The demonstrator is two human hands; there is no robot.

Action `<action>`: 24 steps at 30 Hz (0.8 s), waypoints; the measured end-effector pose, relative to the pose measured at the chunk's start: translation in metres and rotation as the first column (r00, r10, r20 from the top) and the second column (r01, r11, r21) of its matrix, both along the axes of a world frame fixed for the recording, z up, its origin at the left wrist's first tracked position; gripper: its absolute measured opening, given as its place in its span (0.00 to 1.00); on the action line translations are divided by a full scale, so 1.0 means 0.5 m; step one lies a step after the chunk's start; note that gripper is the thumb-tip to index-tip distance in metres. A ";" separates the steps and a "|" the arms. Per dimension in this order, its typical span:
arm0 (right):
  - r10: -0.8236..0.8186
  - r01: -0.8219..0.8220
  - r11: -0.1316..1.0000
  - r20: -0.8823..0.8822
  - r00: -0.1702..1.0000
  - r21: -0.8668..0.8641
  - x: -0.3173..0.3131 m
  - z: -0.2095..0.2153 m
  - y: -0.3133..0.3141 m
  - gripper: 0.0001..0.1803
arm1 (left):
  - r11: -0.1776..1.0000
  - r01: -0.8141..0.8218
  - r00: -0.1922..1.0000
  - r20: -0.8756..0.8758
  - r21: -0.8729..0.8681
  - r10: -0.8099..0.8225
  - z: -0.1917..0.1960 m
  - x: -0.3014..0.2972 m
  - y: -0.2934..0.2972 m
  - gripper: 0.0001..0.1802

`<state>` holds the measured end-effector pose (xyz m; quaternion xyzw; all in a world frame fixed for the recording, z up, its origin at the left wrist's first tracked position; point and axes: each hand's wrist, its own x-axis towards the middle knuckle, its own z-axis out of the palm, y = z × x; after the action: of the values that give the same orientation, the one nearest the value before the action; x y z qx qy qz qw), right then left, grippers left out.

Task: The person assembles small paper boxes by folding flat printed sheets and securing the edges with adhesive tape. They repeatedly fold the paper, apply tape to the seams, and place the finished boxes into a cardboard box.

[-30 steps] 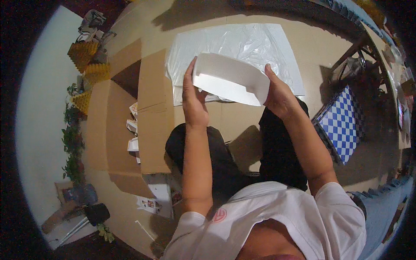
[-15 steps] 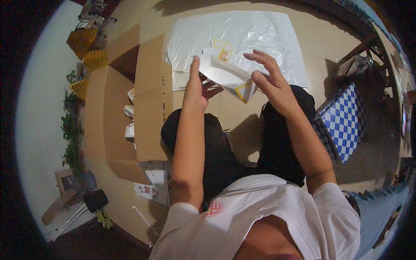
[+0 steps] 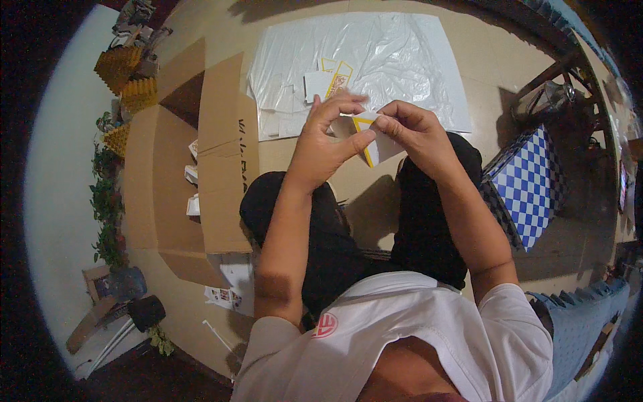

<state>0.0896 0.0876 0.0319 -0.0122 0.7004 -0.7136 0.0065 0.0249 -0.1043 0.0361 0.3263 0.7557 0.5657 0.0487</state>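
Note:
Both hands hold a small white paper food box (image 3: 383, 149) with yellow edge stripes, above the gap between my knees. My left hand (image 3: 327, 142) pinches its left side, thumb on the yellow-striped corner and fingers curled over the top. From the right, my right hand (image 3: 418, 134) grips the box's upper edge between thumb and bent fingers. The fingers hide part of the box. Just beyond the hands, several white paper pieces (image 3: 315, 87), some with yellow and red print, lie on a white plastic-covered sheet (image 3: 402, 53).
At the left stands an open cardboard carton (image 3: 228, 154) with several white boxes (image 3: 193, 204) inside. A blue-and-white checkered box (image 3: 529, 187) stands to the right, by a dark wooden frame (image 3: 569, 60). Plants (image 3: 107, 208) line the left wall.
The box has been turned, so its striped corner now faces me. My left hand has moved in to pinch it, and the right fingers have closed on it.

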 end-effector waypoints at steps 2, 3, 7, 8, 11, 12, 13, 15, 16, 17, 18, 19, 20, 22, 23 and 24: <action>-0.067 0.059 0.989 -0.057 0.996 -0.137 -0.002 0.002 -0.017 0.11 | 0.993 -0.004 0.990 0.143 0.120 -0.013 -0.017 0.004 0.009 0.13; -0.104 0.085 0.975 -0.082 0.991 -0.205 -0.003 0.004 -0.023 0.10 | 0.990 -0.001 0.980 0.198 0.138 -0.027 -0.018 0.003 0.005 0.13; -0.097 0.095 0.995 -0.103 0.990 -0.025 -0.005 0.007 -0.015 0.10 | 0.981 -0.016 0.911 0.407 0.193 -0.066 -0.022 -0.002 -0.003 0.14; -0.116 0.117 0.993 -0.124 0.986 0.004 -0.008 0.004 -0.017 0.10 | 0.979 -0.025 0.888 0.454 0.201 -0.070 -0.020 -0.005 -0.003 0.14; -0.138 0.161 0.981 -0.193 0.972 0.110 -0.009 0.007 -0.024 0.11 | 0.969 -0.048 0.869 0.488 0.242 -0.079 -0.016 -0.005 -0.003 0.14; -0.138 0.172 0.974 -0.217 0.966 0.148 -0.009 0.008 -0.026 0.12 | 0.969 -0.053 0.863 0.499 0.243 -0.078 -0.014 -0.005 -0.004 0.14; -0.125 0.168 0.969 -0.228 0.966 0.180 -0.010 0.006 -0.025 0.13 | 0.968 -0.056 0.857 0.509 0.244 -0.078 -0.012 -0.005 -0.005 0.14; -0.098 0.160 0.957 -0.248 0.964 0.243 -0.011 0.000 -0.023 0.14 | 0.967 -0.067 0.859 0.507 0.244 -0.068 -0.010 -0.006 -0.007 0.14; -0.089 0.144 0.960 -0.226 0.970 0.239 -0.012 0.002 -0.024 0.15 | 0.967 -0.074 0.868 0.493 0.243 -0.057 -0.009 -0.008 -0.009 0.14; -0.080 0.128 0.963 -0.203 0.976 0.236 -0.013 0.007 -0.025 0.15 | 0.967 -0.081 0.876 0.479 0.241 -0.046 -0.009 -0.009 -0.010 0.14; -0.071 0.112 0.966 -0.180 0.981 0.231 -0.014 0.010 -0.026 0.16 | 0.966 -0.088 0.873 0.485 0.244 -0.043 -0.011 -0.010 -0.012 0.14; -0.072 0.111 0.966 -0.170 0.983 0.233 -0.014 0.010 -0.025 0.16 | 0.965 -0.093 0.871 0.490 0.247 -0.042 -0.012 -0.011 -0.011 0.13; -0.074 0.110 0.966 -0.159 0.985 0.235 -0.015 0.009 -0.024 0.16 | 0.964 -0.097 0.869 0.494 0.249 -0.040 -0.013 -0.012 -0.011 0.13; -0.078 0.114 0.965 -0.154 0.985 0.238 -0.016 0.007 -0.024 0.15 | 0.959 -0.104 0.883 0.468 0.262 -0.032 -0.014 -0.011 -0.008 0.12; -0.081 0.118 0.964 -0.159 0.984 0.238 -0.018 0.005 -0.024 0.15 | 0.957 -0.108 0.890 0.455 0.268 -0.027 -0.014 -0.012 -0.008 0.12; -0.084 0.122 0.963 -0.164 0.983 0.239 -0.018 0.004 -0.024 0.14 | 0.960 -0.101 0.899 0.437 0.262 -0.025 -0.014 -0.013 -0.008 0.12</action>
<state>0.0804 0.0756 0.0338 -0.0290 0.7823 -0.6167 -0.0828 0.0185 -0.1083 0.0290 0.1798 0.6448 0.7256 0.1592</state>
